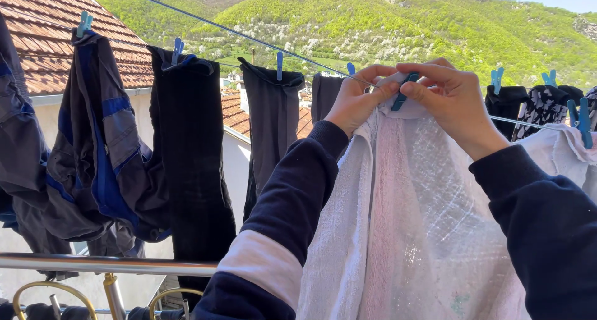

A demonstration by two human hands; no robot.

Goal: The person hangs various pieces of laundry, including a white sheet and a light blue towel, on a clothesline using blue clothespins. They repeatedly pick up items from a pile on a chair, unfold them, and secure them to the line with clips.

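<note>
Dark sleeves, the left one crossed by a white band, are raised from the lower edge toward the clothesline (261,43). Between them a white towel (404,220) with a faint pink stripe is hung, its top edge folded over the line. That edge is pinched by the left hand (357,102), fingers closed on the cloth. A blue clothespin (403,96) is gripped by the right hand (451,99) and pressed onto the towel's top. Farther along, dark socks (193,146) are pinned, and green hills (398,22) are seen beyond.
</note>
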